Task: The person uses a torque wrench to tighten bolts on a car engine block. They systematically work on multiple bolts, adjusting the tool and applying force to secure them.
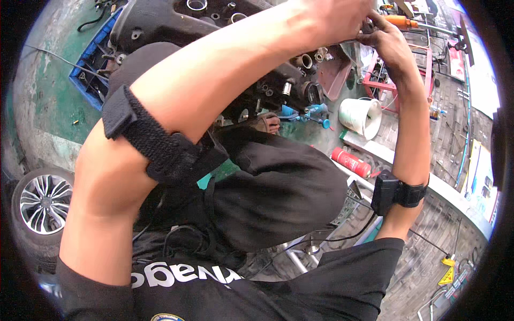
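Note:
Both my arms reach up over a dark, greasy engine part (142,21) with several metal sleeves and fittings on it. My left hand (340,18) is at the top edge, partly cut off, its fingers mostly out of sight. My right hand (391,48) meets it there, thumb and forefinger curled round something small and dark that I cannot make out. An orange-handled screwdriver (399,22) lies right beside the fingers; whether either hand touches it is unclear.
A blue tray of tools (85,75) is at upper left, a car wheel (45,203) at lower left. To the right are a pink tray (334,75), red metal frame (377,85), white bucket (358,117) and red extinguisher (350,162). My bent leg (278,192) is below the engine part.

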The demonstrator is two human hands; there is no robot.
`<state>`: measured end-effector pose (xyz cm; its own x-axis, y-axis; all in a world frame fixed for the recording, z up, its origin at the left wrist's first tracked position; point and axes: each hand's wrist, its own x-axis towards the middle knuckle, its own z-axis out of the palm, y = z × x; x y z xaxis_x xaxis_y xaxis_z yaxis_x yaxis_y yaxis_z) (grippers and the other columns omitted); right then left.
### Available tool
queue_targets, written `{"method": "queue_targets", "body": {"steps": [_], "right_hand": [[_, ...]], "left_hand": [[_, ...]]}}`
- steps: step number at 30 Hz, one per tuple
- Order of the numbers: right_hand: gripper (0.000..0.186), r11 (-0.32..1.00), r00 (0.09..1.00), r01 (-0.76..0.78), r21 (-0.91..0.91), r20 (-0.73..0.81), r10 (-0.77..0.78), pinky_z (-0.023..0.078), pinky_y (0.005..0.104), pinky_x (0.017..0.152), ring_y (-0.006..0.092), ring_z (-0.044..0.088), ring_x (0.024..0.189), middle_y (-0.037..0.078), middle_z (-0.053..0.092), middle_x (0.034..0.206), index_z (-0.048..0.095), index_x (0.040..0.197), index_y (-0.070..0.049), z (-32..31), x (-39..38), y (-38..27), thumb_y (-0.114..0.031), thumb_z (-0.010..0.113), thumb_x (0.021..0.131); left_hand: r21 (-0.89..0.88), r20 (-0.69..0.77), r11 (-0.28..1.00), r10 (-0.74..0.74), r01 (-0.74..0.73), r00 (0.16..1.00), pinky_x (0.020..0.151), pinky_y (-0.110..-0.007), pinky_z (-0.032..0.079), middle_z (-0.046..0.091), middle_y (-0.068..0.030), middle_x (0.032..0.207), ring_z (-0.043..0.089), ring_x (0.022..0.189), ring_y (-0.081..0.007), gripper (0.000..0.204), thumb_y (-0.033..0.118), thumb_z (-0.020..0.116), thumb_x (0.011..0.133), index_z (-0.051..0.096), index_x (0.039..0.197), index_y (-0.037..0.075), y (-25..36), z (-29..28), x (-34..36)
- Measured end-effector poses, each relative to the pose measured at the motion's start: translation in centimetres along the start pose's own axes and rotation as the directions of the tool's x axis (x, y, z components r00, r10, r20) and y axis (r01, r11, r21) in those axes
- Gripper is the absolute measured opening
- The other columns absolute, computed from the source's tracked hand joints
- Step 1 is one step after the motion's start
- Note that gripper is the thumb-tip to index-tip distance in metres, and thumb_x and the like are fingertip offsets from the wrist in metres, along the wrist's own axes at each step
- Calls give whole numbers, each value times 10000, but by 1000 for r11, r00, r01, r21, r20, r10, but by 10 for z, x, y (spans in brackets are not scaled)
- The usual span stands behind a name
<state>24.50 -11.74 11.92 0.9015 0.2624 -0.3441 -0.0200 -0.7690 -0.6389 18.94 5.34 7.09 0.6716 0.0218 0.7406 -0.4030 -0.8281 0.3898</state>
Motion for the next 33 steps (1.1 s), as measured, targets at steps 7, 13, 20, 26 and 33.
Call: {"method": "queue_targets", "body": {"steps": [7,13,20,26,33], "right_hand": [[481,997,989,65,-40,-130,-70,501,240,746,135,622,799,86,670,977,630,1239,4,18,-15,-11,0,419,807],[375,960,924,-105,260,-332,191,509,221,687,107,622,806,88,663,1034,561,1225,66,19,-17,-16,-191,486,963],[519,943,994,68,-326,-57,-91,518,310,831,196,677,886,161,703,995,583,1218,16,3,-39,-2,-137,726,744],[528,526,896,218,-822,-45,-441,503,484,856,441,623,992,275,650,1002,527,1238,-52,-1,-41,27,52,577,723],[538,506,769,302,-808,-107,-630,529,424,869,365,660,989,201,676,1068,610,1220,-96,0,-36,36,119,522,735]], "left_hand": [[-295,583,863,-176,409,793,676,-400,562,695,-227,826,707,809,-324,187,159,604,822,736,830,26,-2,-36,-5],[-478,778,321,-278,818,564,699,-377,581,714,-177,789,725,725,-241,243,172,622,848,712,895,-49,31,-34,-24],[-389,892,393,-66,833,448,793,-388,558,705,-214,959,702,886,-312,335,216,611,779,700,1001,-20,50,-27,-24],[-190,715,814,-268,549,645,747,-404,557,699,-216,912,699,851,-332,307,254,627,786,712,935,-1,14,-10,0],[-505,746,731,104,458,657,889,-381,509,672,-179,1138,651,991,-299,576,273,748,733,598,1247,61,-2,51,-20]]}}
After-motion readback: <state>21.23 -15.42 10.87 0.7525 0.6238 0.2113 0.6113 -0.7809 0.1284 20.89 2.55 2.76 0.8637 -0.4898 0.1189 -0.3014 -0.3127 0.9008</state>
